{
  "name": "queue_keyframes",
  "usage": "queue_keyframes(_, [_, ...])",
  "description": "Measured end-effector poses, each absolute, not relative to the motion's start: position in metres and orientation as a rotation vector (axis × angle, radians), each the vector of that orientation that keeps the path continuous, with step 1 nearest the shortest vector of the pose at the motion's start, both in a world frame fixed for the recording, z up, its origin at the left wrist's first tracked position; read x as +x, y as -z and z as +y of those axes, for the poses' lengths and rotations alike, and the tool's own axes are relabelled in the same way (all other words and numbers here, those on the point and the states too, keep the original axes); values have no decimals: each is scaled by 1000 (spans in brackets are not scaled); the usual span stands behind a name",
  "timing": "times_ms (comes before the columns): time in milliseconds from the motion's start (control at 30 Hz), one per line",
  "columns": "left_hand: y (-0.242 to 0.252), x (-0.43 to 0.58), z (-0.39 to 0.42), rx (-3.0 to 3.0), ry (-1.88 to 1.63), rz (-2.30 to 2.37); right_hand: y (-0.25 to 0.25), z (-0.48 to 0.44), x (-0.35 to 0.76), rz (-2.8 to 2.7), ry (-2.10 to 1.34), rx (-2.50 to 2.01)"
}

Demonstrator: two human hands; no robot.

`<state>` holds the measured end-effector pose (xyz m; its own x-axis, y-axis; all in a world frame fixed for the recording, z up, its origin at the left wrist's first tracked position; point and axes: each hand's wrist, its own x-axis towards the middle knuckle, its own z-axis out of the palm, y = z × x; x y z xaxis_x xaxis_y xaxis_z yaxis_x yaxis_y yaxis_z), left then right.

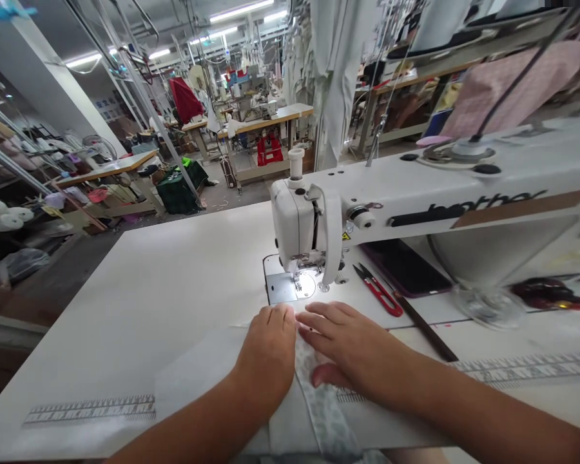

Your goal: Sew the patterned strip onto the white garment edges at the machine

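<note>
Resting on the cloth just in front of the sewing machine, the fingers (271,316) of the left hand (269,345) are bent and bunched together; their tips are hidden, so I cannot tell whether they pinch anything. The right hand (350,345) lies beside it, loosely opened, its fingers stretched toward the left hand and its thumb held apart over the patterned strip (328,415). This strip runs from between the hands to the near edge of the tabletop (174,264), next to the white cloth (203,361) that spreads under the left forearm.

Just beyond the fingertips are the metal needle plate (280,287) and the presser foot (298,283) of the white sewing machine (294,219). To the right lie red-handled snips (384,296), a dark phone (408,267) and a dark flat stick (430,330). Ruler markings (91,410) show on both sides of the tabletop. Farther off, pale fabric (338,64) hangs near other worktables, and a red stool (269,149) stands by one.
</note>
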<state>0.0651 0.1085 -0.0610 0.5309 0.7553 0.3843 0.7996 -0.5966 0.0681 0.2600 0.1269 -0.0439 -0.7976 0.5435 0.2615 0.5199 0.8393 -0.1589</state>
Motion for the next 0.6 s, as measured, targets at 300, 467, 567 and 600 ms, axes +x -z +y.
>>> queue_keyframes(300, [64, 64, 152, -2785, 636, -1267, 50, 142, 260, -2629, 129, -857])
queue_keyframes(467, [61, 61, 166, -2785, 665, -1113, 48, 141, 256, -2588, 70, -1004])
queue_keyframes(567, [61, 60, 168, -2777, 668, -1053, 45, 139, 255, -2607, 15, -1063])
queue_keyframes(600, [61, 60, 169, -2779, 660, -1047, 44, 139, 255, -2609, 4, -1072])
